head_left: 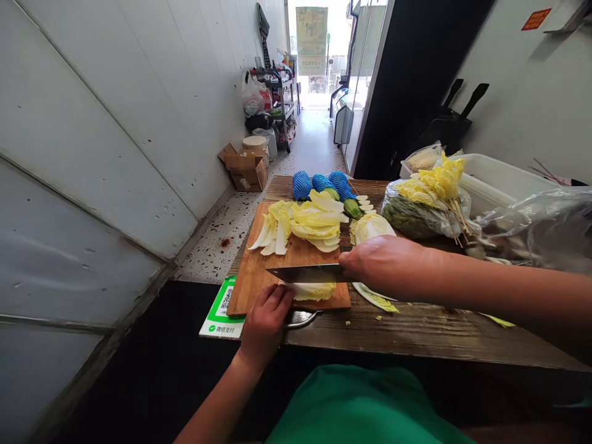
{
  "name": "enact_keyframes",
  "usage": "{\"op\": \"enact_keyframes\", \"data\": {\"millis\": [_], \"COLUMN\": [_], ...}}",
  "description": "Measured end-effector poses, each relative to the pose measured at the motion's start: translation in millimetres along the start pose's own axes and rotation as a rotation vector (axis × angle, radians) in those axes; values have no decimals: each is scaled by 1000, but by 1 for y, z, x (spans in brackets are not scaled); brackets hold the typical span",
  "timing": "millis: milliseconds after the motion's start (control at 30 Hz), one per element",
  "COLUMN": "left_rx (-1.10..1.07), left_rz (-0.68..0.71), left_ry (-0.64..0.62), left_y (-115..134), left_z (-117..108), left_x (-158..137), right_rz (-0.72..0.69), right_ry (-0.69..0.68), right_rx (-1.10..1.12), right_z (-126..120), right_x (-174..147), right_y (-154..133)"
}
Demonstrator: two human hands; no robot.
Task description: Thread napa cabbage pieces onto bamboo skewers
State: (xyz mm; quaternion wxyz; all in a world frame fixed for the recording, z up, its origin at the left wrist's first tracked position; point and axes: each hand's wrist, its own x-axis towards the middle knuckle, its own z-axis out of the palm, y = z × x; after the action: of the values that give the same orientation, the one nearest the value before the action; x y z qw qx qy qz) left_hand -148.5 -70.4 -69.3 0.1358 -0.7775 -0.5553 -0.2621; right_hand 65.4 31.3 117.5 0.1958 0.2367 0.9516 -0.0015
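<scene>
**Cabbage slicing: blade and grip**

Right hand clenched on broad steel cleaver; pale yellow cabbage piece held down by left hand at near edge of wooden cutting board; fingertips best kept curled back, blade vertical; cut slices heaped farther back.

Cleaver blade: bare metal, smooth, dull sheen. Cutting board: pale wood, matt, fine grain. Table: dark weathered wood, rough, streaked grain, near edge worn. Payment card at board's near left corner: glossy printed laminate, green and white. Foam net sleeves at table's far edge: blue plastic mesh, matt. Bags on right side: thin clear plastic, crinkled, shiny. Tub: white plastic, smooth. Skewers: thin pale wood. Cabbage leaves: waxy, slightly glossy.
</scene>
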Motion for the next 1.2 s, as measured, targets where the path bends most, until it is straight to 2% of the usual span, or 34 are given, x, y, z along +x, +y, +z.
{"op": "enact_keyframes", "data": {"millis": [367,633,833,1033,1100,1200], "left_rx": [56,59,100,132,157,171], "left_rz": [45,45,46,67,76,76], "left_ry": [45,43,33,37,40,85], "left_y": [-2,-2,-2,-2,-2,-3], "left_z": [3,4,3,1,0,-2], "left_x": [0,-1,0,2,2,4], "right_rz": [54,51,105,200,262,426], "right_ry": [-37,2,37,62,84,152], "right_rx": [42,76,105,260,245,144], "right_z": [-4,16,33,38,39,39], "right_x": [-20,-49,-73,-109,-122,-130], "right_y": [-3,9,17,27,35,51]}}
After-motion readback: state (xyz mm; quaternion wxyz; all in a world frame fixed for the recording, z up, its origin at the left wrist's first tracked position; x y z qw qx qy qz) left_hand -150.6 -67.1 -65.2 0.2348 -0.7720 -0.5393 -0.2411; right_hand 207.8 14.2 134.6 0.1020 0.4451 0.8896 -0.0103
